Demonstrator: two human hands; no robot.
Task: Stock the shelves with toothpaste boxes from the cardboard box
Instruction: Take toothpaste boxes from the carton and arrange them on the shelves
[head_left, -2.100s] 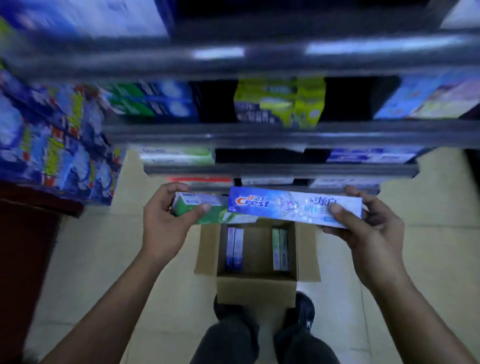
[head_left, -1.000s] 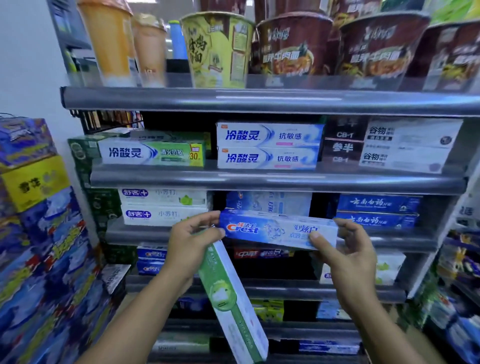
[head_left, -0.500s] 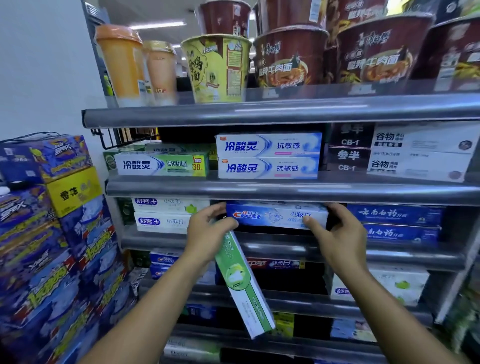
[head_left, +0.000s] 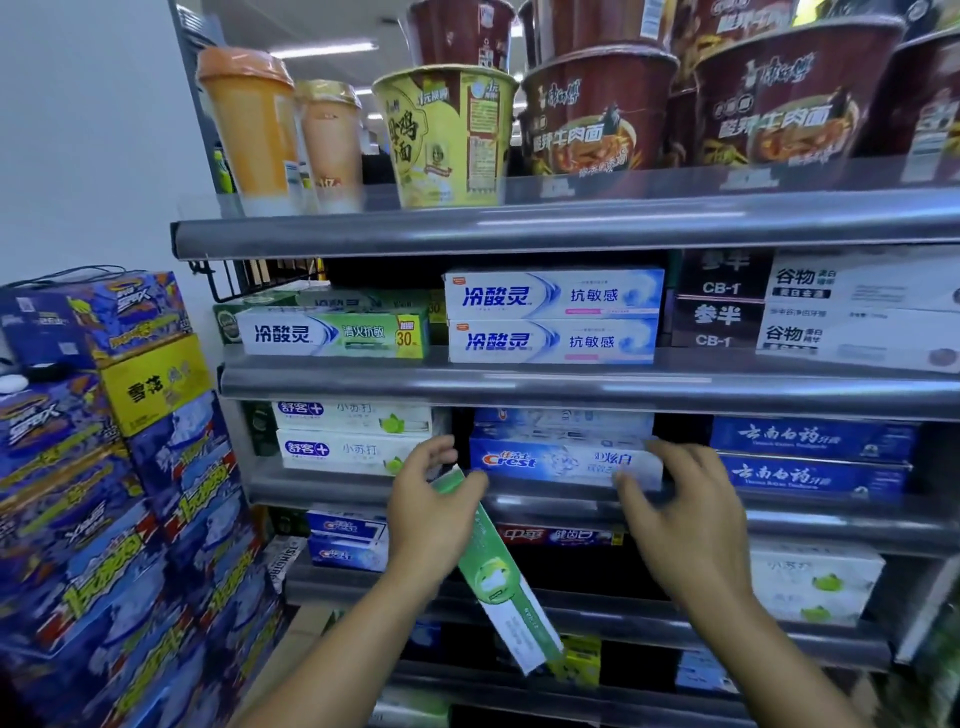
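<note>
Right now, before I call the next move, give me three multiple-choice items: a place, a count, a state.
1. Where is the Crest box? A on the floor; B on the shelf between white boxes and dark blue boxes; C on the top shelf.
2. How many dark blue boxes show beside it? A two; B four; C none.
3. How is the green box? A flat on a shelf; B upright on the floor; C tilted downward in the left hand.
B: it lies between them. A: two, stacked. C: the left hand grips its upper end.

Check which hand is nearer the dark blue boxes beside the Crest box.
Right. The right hand is just left of the dark blue boxes; the left hand, gripping the green box, is beyond the Crest box.
</note>
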